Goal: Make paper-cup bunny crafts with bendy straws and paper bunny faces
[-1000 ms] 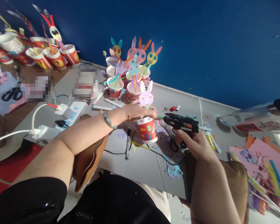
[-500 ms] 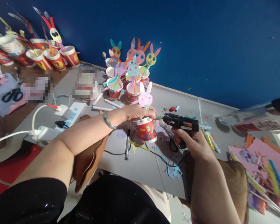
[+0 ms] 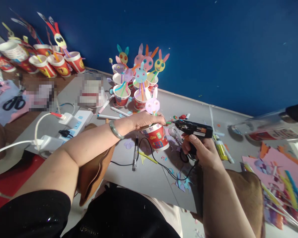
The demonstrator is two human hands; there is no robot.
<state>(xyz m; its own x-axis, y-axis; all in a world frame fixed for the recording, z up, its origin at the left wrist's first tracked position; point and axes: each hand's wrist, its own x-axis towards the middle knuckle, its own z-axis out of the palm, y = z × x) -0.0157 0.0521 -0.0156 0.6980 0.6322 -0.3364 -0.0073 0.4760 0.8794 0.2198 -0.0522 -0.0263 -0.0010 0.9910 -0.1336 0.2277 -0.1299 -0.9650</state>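
Note:
My left hand (image 3: 149, 120) is closed at the rim of a red paper cup (image 3: 159, 139) that has a white edge. Behind the fingers rises a pale purple paper rabbit head (image 3: 152, 105) with white ears. A short green piece (image 3: 168, 123) sticks out by the fingertips, partly hidden. A black hot glue gun (image 3: 200, 130) is in the grip of my right hand (image 3: 202, 148). Its nozzle points left and sits close to the green piece; whether they touch I cannot tell. The black cord runs across the grey table (image 3: 129, 172).
Several cups with paper rabbits (image 3: 140, 76) stand behind my left hand. A power strip (image 3: 76, 124) with plugs lies left. A pen (image 3: 135, 153), scissors (image 3: 185, 155) and paper scraps (image 3: 183, 181) are nearby. A clear bottle (image 3: 263, 127) and pink paper (image 3: 270, 165) are right.
The cup has tilted slightly, its base shifting right and the rabbit head leaning a little left. The glue gun stays almost in place beside the fingertips.

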